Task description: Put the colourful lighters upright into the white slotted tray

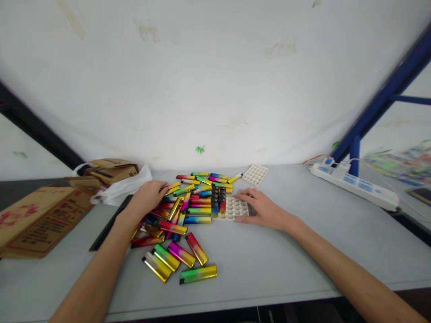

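Many metallic lighters in shaded rainbow colours lie in a loose pile [198, 211] at the middle of the table. My left hand [150, 197] rests at the pile's left side, fingers bent together and pointing down among the lighters; what they pinch, if anything, is hidden. With my right hand [264, 210] I grip a white tray [235, 207] of small round pockets, thumb at its near edge and fingers at its far edge. Several lighters [218, 199] stand upright, black tops up, in the tray's left columns. The pockets visible to their right hold nothing.
A second white tray [255, 174] lies near the wall. Loose lighters [198, 274] lie close to the front. Cardboard boxes [50, 220], a white plastic bag [128, 186] and a dark flat strip [111, 226] are at left. A white power strip [353, 185] with plugs is at right.
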A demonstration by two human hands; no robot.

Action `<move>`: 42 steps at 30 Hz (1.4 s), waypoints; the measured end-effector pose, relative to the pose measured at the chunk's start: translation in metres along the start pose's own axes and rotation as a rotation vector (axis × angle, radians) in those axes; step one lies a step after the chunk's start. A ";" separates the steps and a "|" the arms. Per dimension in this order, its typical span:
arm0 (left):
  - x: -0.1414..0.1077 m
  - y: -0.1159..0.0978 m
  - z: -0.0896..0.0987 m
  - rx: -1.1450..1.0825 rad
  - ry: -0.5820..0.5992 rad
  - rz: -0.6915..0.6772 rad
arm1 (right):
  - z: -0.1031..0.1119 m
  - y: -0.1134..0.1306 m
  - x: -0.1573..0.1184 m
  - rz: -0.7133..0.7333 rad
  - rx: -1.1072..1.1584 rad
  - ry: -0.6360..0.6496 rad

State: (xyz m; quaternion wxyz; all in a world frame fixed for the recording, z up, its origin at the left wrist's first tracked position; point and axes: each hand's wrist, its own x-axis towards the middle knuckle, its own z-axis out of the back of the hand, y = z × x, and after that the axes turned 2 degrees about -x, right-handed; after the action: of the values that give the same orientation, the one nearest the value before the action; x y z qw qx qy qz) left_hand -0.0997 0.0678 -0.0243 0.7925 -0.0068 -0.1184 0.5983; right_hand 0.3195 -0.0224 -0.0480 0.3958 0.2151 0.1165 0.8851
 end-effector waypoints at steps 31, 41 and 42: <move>-0.047 -0.157 0.029 -1.754 0.058 0.112 | 0.001 0.004 0.000 -0.018 0.002 0.014; -0.055 -0.171 0.020 -1.824 0.336 0.231 | 0.000 0.002 0.000 -0.013 0.001 0.008; -0.055 -0.171 0.019 -1.822 0.335 0.237 | 0.000 0.002 0.000 -0.014 0.001 0.004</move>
State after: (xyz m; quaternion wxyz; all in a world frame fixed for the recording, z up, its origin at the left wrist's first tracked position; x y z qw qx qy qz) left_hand 0.0444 -0.0358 0.0103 0.4221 -0.7239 -0.4247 0.3427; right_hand 0.3182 -0.0240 -0.0470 0.4018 0.2127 0.1193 0.8827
